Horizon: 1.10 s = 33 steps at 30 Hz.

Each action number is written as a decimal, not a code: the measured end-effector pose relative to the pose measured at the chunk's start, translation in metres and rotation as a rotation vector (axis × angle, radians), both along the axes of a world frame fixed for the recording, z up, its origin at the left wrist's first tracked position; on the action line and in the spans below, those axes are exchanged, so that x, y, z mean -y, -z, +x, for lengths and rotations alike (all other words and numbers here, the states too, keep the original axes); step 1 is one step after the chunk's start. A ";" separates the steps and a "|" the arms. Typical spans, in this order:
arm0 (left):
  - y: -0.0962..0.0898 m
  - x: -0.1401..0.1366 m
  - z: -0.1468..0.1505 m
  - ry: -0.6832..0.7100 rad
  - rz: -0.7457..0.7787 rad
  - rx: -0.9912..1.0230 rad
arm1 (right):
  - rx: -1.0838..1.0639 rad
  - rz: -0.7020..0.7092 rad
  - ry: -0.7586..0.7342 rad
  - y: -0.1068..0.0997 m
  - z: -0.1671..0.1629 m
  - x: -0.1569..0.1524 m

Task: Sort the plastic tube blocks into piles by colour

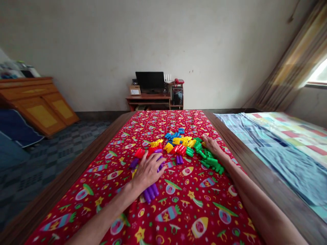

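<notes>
My left hand [149, 170] lies palm down with its fingers spread over purple plastic toy blocks [151, 194], which stick out below the palm and beside the fingertips. Red blocks [139, 153] sit just beyond its fingers. At the right edge of the pile, my right hand [211, 144] has its fingers bent round a small yellow toy block [203, 144], mostly hidden by them. Green blocks [211, 160] lie beside and below that hand. Between the hands are yellow blocks [187, 141], blue blocks [172, 136] and a small purple block [179, 160].
A red patterned cloth [176, 217] covers the long table, with dark wooden edges [235, 146] along both sides. To the right lies a bed [288, 153]. A desk with a monitor [150, 80] stands against the far wall, and a wooden cabinet [38, 102] at left.
</notes>
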<state>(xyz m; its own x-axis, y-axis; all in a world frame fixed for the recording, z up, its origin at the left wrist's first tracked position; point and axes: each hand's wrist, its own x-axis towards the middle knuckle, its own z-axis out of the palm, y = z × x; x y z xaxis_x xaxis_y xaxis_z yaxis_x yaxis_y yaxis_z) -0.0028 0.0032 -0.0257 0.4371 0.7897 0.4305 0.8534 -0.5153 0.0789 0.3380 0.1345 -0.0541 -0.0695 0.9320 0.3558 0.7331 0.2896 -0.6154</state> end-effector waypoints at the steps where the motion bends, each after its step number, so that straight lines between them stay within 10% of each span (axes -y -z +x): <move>1: 0.000 -0.003 -0.011 -0.023 0.000 0.013 | -0.009 -0.019 -0.038 -0.002 -0.013 -0.001; 12: 0.009 -0.021 -0.074 -0.104 -0.011 0.303 | -0.116 -0.098 -0.642 -0.019 -0.171 0.031; 18: 0.007 -0.028 -0.106 -0.210 0.008 0.404 | -0.083 0.045 -0.264 -0.045 -0.154 -0.038; 23: 0.028 -0.037 -0.125 -0.309 -0.169 0.504 | -0.068 -0.007 -0.235 -0.028 -0.149 -0.077; 28: 0.032 -0.045 -0.121 -0.338 -0.255 0.601 | -0.024 -0.099 -0.540 -0.011 -0.217 -0.033; 33: 0.015 -0.048 -0.120 -0.292 -0.224 0.555 | -0.060 -0.142 -0.931 -0.039 -0.233 0.010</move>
